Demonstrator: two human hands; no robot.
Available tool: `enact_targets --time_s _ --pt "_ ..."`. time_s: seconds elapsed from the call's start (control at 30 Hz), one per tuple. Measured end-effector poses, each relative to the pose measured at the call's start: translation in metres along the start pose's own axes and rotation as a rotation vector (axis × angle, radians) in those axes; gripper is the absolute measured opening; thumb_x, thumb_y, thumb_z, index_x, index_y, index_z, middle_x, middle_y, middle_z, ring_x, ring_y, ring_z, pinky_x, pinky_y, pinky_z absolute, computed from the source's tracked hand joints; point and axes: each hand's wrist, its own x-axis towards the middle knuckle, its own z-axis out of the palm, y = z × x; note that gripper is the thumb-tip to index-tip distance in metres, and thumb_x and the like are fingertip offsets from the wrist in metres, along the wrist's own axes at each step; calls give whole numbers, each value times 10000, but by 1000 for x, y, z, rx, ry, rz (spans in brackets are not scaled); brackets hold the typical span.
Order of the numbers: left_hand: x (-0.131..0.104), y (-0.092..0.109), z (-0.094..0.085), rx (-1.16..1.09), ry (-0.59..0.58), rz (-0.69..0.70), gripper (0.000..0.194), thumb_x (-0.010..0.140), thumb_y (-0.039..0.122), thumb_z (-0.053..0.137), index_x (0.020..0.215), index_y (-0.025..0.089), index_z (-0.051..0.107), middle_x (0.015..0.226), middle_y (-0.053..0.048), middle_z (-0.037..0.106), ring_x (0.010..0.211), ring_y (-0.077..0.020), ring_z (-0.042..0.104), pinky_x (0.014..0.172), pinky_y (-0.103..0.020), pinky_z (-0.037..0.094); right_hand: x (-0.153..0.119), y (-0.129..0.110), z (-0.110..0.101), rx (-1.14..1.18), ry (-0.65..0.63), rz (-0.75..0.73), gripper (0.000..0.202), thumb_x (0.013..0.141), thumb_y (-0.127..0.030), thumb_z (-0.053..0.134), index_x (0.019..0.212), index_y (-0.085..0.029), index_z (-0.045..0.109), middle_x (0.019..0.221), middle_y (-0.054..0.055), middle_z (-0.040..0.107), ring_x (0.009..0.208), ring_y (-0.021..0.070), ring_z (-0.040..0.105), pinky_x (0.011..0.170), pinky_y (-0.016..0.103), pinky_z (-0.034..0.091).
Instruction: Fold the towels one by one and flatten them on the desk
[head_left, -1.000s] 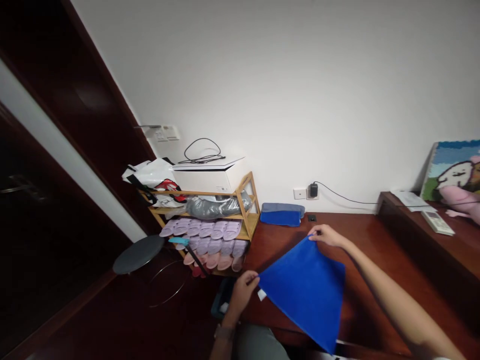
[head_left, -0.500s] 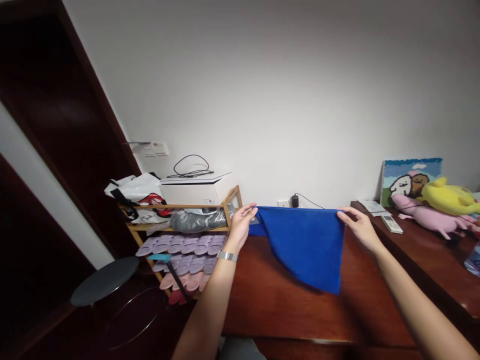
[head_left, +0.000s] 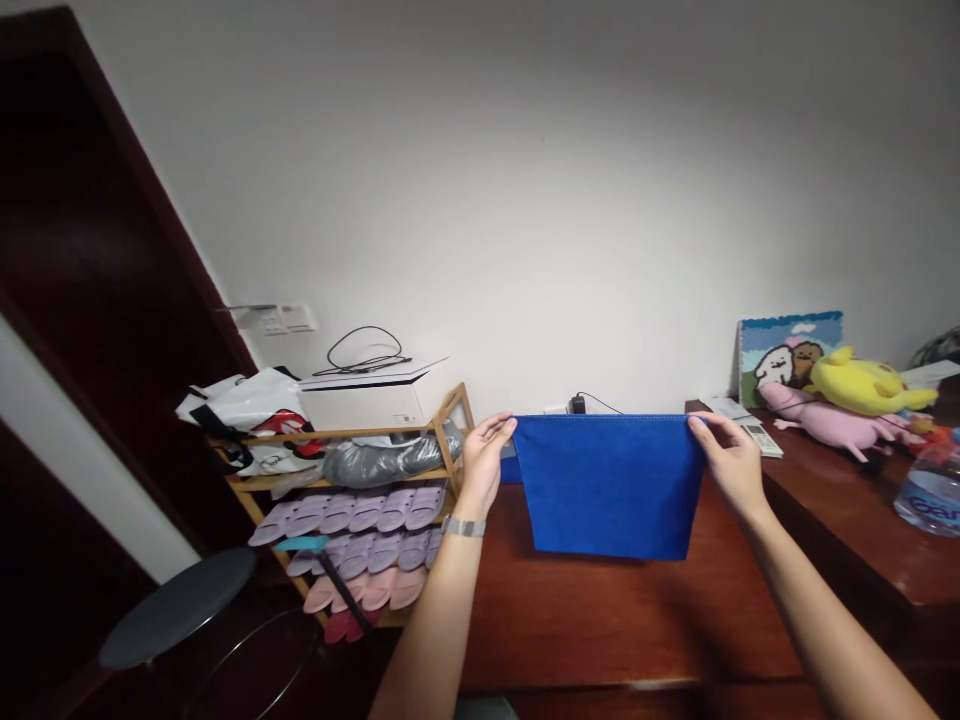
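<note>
A blue cloth with a stitched top edge hangs stretched between my two hands, above the dark red wooden table. My left hand pinches its upper left corner between thumb and fingers; a metal band circles that wrist. The upper right corner is gripped the same way by my right hand. The cloth hangs almost flat, its bottom edge nearly level. Behind my left fingertips, another blue item shows in part on the table; I cannot make out what it is.
Left of the table, a wooden rack bears slippers and a white box. A round stool stands farther left. On the right surface are plush toys, a remote, a picture and a plastic bottle.
The cloth's lower left part has dropped open, so a hanging slanted shape is now a wide, nearly rectangular one. Both hands keep their corners. The view has turned slightly right.
</note>
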Motion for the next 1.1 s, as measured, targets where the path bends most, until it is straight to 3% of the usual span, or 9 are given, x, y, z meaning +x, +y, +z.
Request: enact_targets --time_s 0.17,0.53,0.73,0.93,1.1 --pt "-11 0 -1 2 24 37 426 648 416 959 966 183 797 942 -62 794 903 -178 730 839 -293 558 -10 0 -3 -14 53 -58 418 812 -607 788 958 -216 779 949 64 775 896 225 706 846 379 578" --pt "-24 -23 -16 52 56 -21 419 605 393 964 922 177 797 919 -69 798 897 -192 735 852 -319 562 -24 15 -6 -55 -11 -3 437 784 -627 795 917 -213 761 856 43 754 803 204 671 752 345 563" --pt "-33 -32 -26 53 72 -80 409 571 368 970 892 179 801 881 -60 786 857 -180 721 824 -305 552 -28 25 -5 -57 -42 22 444 780 -644 788 905 -219 754 874 48 759 830 213 681 780 357 567" --pt "-68 -13 -36 152 -85 -149 396 696 387 916 1029 194 823 910 -65 789 824 -181 702 779 -293 556 -40 23 -29 -133 1 -19 380 827 -598 777 934 -233 763 899 41 753 817 202 665 764 339 559" --pt "-97 8 -32 241 -140 -155 299 741 407 883 971 223 835 1027 -69 788 888 -230 729 743 -293 574 -37 15 -55 -249 24 -123 294 869 -554 765 981 -282 772 981 27 766 919 225 696 885 368 566"
